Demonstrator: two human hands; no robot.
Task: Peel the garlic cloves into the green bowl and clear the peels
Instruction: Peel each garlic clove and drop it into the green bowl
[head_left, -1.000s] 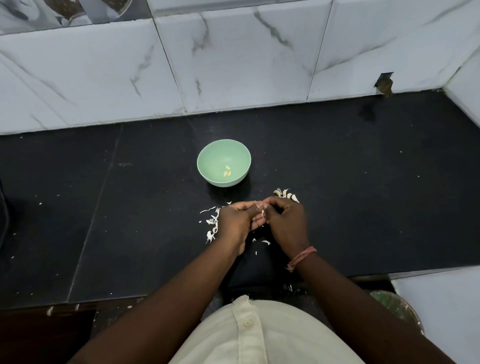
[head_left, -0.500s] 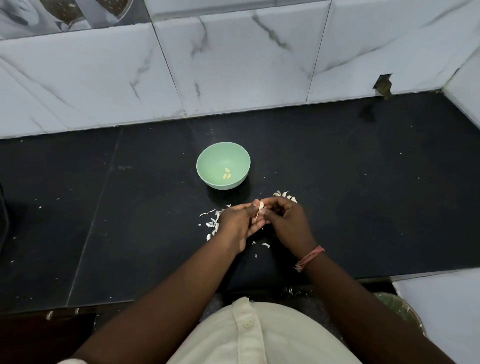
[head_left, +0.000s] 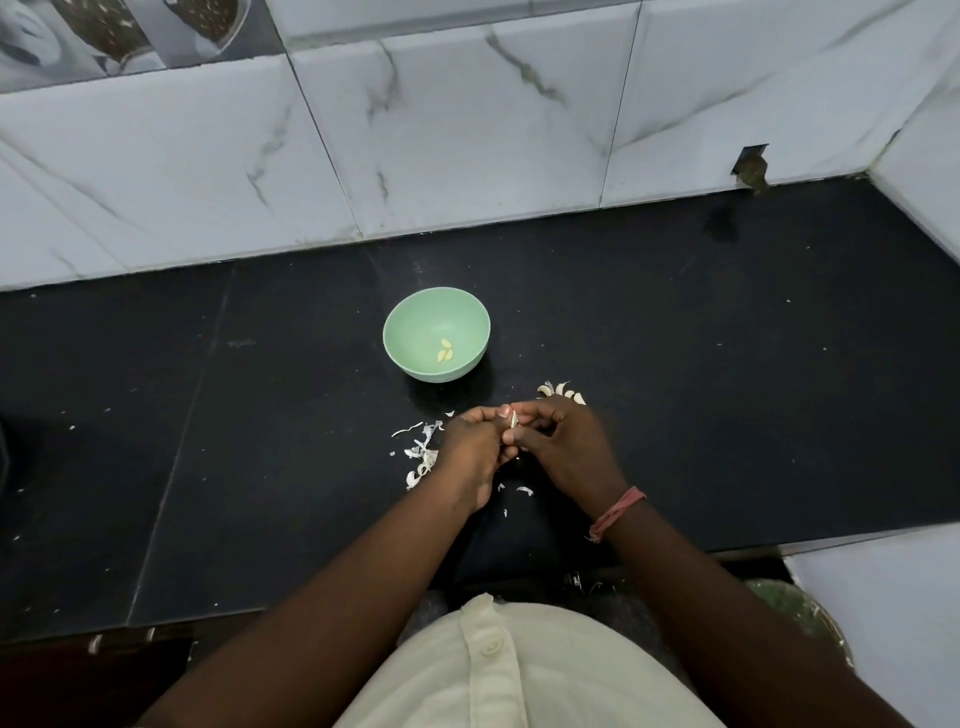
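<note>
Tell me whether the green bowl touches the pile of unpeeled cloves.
Apart. The head view shows bare black counter between the green bowl and the unpeeled cloves.

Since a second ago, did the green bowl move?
No. The green bowl sits the same way from the wall tile seam; only the camera shifted.

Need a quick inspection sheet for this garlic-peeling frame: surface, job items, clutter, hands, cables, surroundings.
Surface: black stone counter, speckled with pale flecks.
Job's things: round green bowl holds peeled yellowish cloves; unpeeled white cloves lie behind the right hand; one garlic clove sits between both hands.
Clutter: white papery peels left of the hands, a few beneath them.
Hands: left hand and right hand both pinch the clove.
Cables: nothing seen.
Surroundings: white marble-look wall tiles; pink wrist thread.
</note>
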